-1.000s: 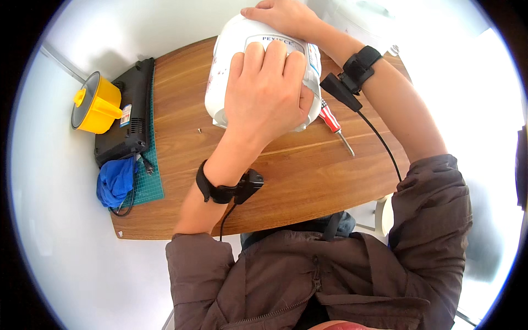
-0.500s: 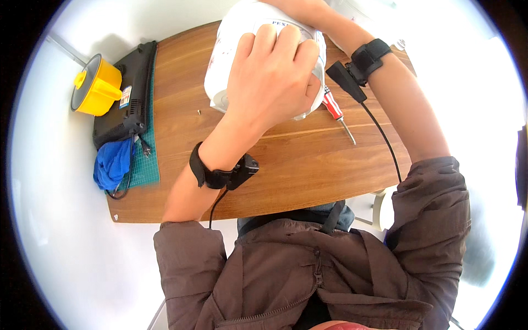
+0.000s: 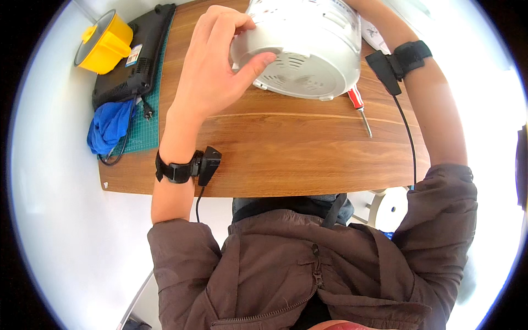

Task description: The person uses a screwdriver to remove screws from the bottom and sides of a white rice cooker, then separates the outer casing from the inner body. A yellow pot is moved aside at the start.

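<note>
A white rice cooker with a patterned side is tipped at the far side of the wooden table, its slotted round base facing me. My left hand grips its left side, thumb along the base edge and fingers curled against the wall. My right forearm reaches past the cooker's right side; the right hand is mostly cut off by the top edge, its fingers hidden. A screwdriver with a red and white handle lies on the table beside the cooker's right edge, its handle end partly covered.
On the left, a yellow pot with a lid stands on a flat black appliance. A blue cloth and a black plug lie on a green cutting mat. Behind the cooker's right side sits a white patterned piece.
The rice cooker has tilted so its slotted base now shows. My left hand has moved from its front to its left side, and the right forearm has shifted slightly right.
</note>
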A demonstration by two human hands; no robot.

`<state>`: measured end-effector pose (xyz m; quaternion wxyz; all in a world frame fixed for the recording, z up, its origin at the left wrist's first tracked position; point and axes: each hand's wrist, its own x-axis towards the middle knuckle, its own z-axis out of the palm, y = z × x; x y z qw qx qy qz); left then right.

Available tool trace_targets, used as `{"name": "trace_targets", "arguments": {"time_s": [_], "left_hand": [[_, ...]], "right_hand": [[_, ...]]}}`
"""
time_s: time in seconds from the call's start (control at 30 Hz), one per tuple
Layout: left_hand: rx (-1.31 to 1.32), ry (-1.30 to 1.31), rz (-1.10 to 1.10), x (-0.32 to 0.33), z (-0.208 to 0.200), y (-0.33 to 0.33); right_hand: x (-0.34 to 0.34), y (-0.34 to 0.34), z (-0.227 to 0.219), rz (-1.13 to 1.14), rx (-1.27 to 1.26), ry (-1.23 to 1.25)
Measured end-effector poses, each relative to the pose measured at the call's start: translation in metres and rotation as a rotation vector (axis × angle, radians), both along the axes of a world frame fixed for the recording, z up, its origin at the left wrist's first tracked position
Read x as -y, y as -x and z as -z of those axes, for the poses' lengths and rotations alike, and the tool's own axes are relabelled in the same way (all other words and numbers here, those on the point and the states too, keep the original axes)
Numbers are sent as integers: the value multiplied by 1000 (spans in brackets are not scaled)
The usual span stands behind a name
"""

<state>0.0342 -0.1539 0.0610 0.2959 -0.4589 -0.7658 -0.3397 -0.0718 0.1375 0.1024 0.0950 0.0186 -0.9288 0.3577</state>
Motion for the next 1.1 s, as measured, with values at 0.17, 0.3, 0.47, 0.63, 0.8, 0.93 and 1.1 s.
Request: {"name": "trace_targets", "arguments": {"time_s": [0.17, 0.3, 0.47, 0.63, 0.8, 0.93, 1.1], "left_hand": [[186, -83, -75, 5, 31, 5], [177, -200, -178, -10, 38, -1], [278, -201, -241, -17, 34, 1], [373, -178, -203, -18, 33, 6], [396, -201, -135, -16, 31, 5], [305, -174, -132, -15, 30, 6], [174, -168, -116, -14, 38, 8]], "right_hand": [[2, -6, -2, 15, 26, 128], [7, -17, -6, 39, 19, 172], [8, -20, -4, 4, 3, 237], [6, -24, -6, 37, -14, 176], [12, -29, -10, 71, 25, 193], [12, -35, -12, 91, 40, 215], [6, -41, -3, 41, -30, 260]]}}
